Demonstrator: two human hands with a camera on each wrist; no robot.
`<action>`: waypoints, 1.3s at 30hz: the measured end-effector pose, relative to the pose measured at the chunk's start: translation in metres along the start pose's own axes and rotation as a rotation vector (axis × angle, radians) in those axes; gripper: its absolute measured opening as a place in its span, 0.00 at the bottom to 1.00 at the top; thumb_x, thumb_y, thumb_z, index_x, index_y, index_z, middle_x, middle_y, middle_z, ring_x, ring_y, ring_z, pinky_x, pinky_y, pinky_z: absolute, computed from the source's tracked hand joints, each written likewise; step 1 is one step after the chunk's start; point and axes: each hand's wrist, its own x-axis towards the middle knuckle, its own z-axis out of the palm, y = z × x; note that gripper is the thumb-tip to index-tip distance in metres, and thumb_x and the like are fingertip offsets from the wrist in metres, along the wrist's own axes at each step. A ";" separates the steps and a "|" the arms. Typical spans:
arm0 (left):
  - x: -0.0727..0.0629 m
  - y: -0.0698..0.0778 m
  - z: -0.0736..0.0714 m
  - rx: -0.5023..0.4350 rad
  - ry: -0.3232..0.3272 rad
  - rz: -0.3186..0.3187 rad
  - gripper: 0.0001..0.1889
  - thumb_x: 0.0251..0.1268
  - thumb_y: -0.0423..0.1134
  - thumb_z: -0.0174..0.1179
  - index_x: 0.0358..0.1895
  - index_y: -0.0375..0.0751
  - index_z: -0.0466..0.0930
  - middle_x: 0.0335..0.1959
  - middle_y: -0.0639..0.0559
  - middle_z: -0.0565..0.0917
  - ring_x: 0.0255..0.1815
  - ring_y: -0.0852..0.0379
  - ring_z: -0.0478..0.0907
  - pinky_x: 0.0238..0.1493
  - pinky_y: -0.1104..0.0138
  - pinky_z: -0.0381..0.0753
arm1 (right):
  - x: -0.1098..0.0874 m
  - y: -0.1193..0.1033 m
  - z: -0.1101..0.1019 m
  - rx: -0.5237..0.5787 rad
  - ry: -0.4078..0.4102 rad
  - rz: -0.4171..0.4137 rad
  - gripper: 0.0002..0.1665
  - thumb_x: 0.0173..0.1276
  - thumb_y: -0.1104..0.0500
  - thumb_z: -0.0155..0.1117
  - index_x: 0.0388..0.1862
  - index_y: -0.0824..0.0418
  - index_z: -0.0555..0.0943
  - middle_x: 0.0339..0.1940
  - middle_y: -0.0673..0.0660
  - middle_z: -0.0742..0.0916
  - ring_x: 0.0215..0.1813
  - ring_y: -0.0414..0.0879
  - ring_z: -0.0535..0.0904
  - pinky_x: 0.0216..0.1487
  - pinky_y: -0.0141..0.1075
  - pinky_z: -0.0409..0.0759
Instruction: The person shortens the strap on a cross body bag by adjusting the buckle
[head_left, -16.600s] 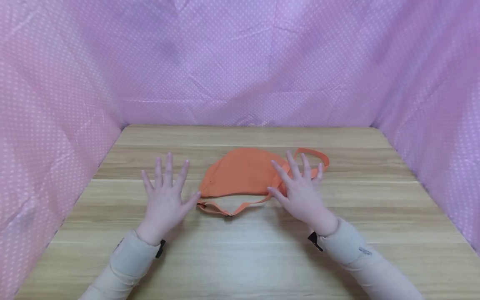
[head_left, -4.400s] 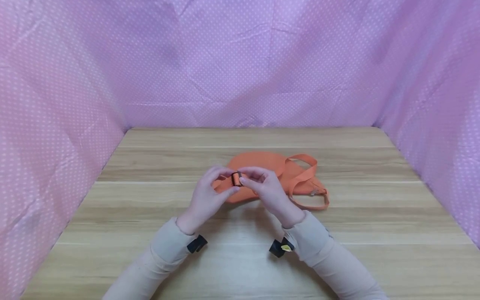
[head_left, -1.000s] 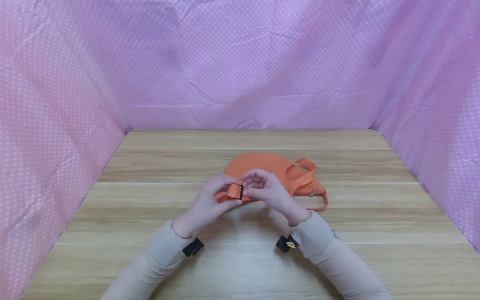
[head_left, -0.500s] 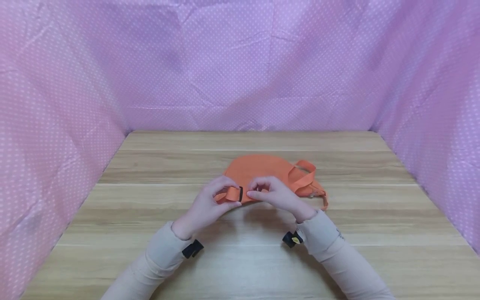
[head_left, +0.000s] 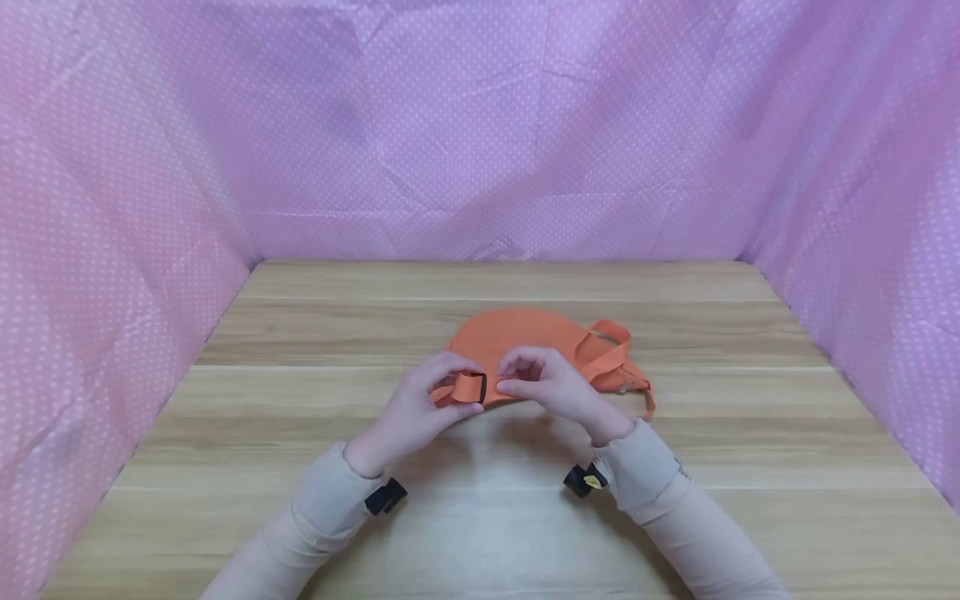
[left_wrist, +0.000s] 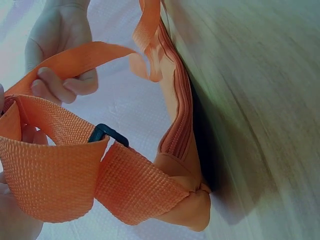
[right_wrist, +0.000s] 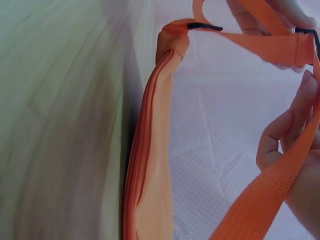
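Note:
An orange waist bag (head_left: pixel 517 333) lies on the table, its zipper (left_wrist: pixel 180 107) showing in the left wrist view. My left hand (head_left: pixel 420 404) holds the bag's orange strap (head_left: pixel 467 387) by a black slider buckle (head_left: pixel 482 388), where the webbing forms a loop. Just right of the buckle, my right hand (head_left: pixel 555 390) pinches the strap between thumb and index finger. Another black buckle (left_wrist: pixel 111 134) sits on the webbing near the bag's end, visible in the left wrist view. From the right wrist, the strap partly covers my right fingers (right_wrist: pixel 295 120).
The wooden table (head_left: pixel 480 533) extends around the bag. Pink dotted cloth (head_left: pixel 480 125) hangs along its back and both sides. A loose strap loop (head_left: pixel 611 342) lies at the bag's right end, with a metal zipper pull (head_left: pixel 622 388) near it.
Earlier both hands were spread beside the bag; later they took up the strap and buckle. Over the last second my right hand has moved slightly right, away from the buckle, while my left stays put.

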 end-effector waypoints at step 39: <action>-0.001 -0.004 0.000 0.010 -0.027 0.007 0.17 0.50 0.29 0.70 0.45 0.42 0.78 0.45 0.51 0.80 0.49 0.55 0.75 0.55 0.58 0.77 | -0.002 -0.002 0.005 0.059 0.021 0.034 0.15 0.63 0.69 0.62 0.47 0.76 0.74 0.36 0.53 0.82 0.37 0.38 0.78 0.37 0.28 0.77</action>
